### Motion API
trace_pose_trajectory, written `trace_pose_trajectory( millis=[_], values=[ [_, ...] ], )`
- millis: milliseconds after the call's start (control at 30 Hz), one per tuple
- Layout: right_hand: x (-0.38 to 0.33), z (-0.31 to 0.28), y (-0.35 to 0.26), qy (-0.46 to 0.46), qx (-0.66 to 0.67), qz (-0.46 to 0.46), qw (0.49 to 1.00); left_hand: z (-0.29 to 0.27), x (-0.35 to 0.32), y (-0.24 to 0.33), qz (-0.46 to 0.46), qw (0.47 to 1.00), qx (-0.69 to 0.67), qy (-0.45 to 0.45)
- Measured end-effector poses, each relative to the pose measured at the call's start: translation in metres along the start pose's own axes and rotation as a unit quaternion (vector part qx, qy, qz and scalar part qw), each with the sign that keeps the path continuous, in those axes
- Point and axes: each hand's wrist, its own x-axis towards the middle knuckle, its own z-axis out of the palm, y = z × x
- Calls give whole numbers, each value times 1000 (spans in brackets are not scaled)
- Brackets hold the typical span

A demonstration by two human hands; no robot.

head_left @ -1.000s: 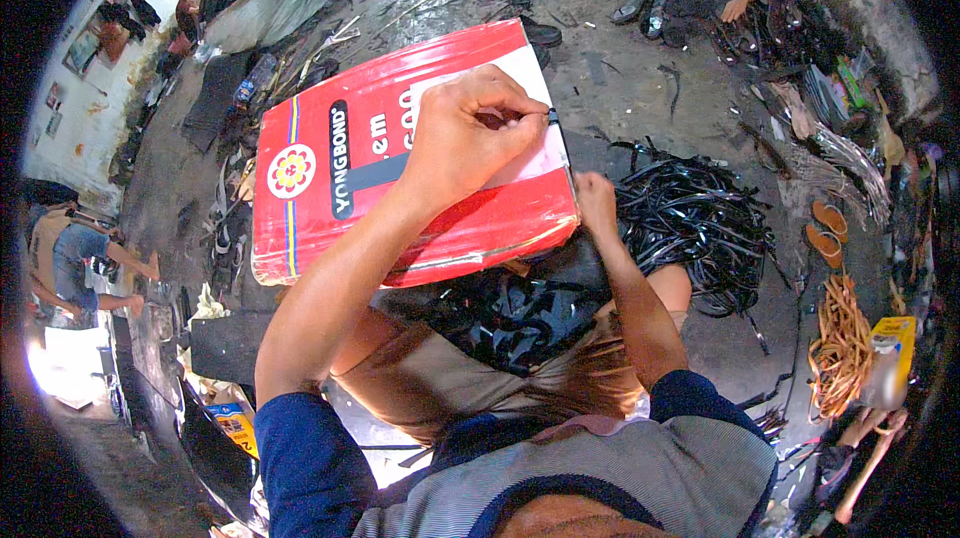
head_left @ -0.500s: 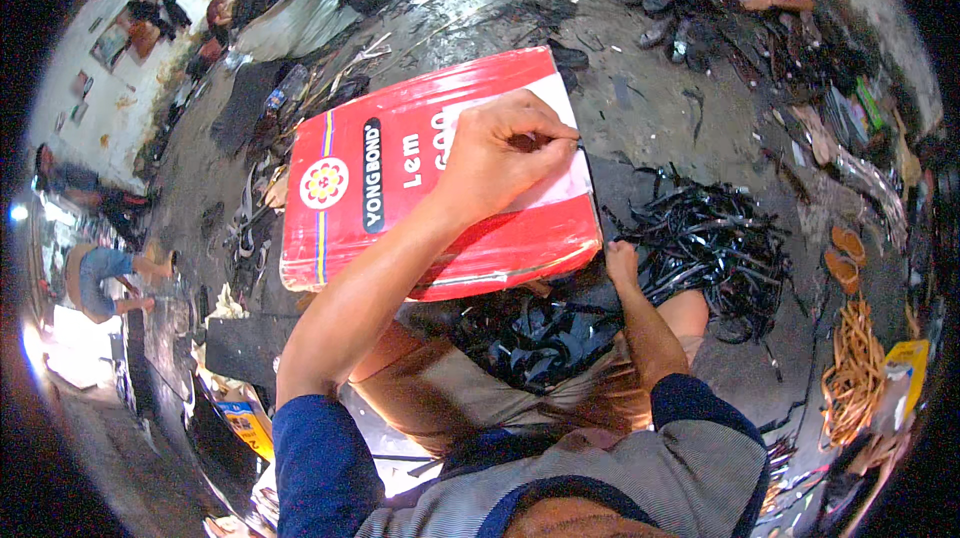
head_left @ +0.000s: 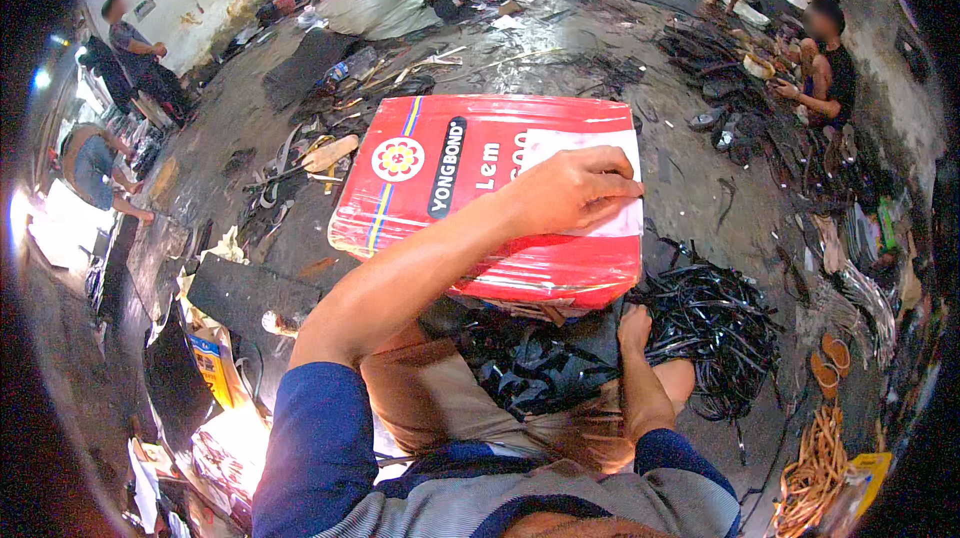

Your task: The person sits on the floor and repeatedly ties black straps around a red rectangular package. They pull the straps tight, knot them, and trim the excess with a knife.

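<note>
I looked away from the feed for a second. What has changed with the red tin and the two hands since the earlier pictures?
The left hand stays flat on the white label of the red tin, fingers at its right edge; the thin tool seen there earlier no longer shows. The tin now lies squarer, less tilted, though the camera shifted too. The right hand remains at the tin's lower right edge, by the black straps.

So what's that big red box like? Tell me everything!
The red box is a large, shiny, tin-like rectangular can with a yellow and blue stripe, a round flower emblem and a white paper label. It lies flat above a heap of black strips. The left hand rests on its label; the right hand sits beneath its near edge.
</note>
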Motion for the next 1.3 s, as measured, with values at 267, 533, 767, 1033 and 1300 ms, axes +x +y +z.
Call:
trace_pose_trajectory(
  millis=[267, 533, 767, 1033, 1300],
  values=[
    [3, 14, 10, 0, -54, 53, 997, -12, -2, 11, 19, 998, 53, -33],
    [4, -19, 14, -62, -38, -35, 997, 14, -25, 82, 81, 976, 202, -30],
    [7, -219, 28, 554, 175, 6, 814, 206, -184, 125, -351, 908, -47, -223],
    [-106, -328, -36, 336, 409, -77, 845, 260, -293, 105, -571, 714, -94, -395],
    [-178, -246, -83, -118, 345, -255, 895, 116, -114, 180, -463, 782, -370, -194]
  ],
)
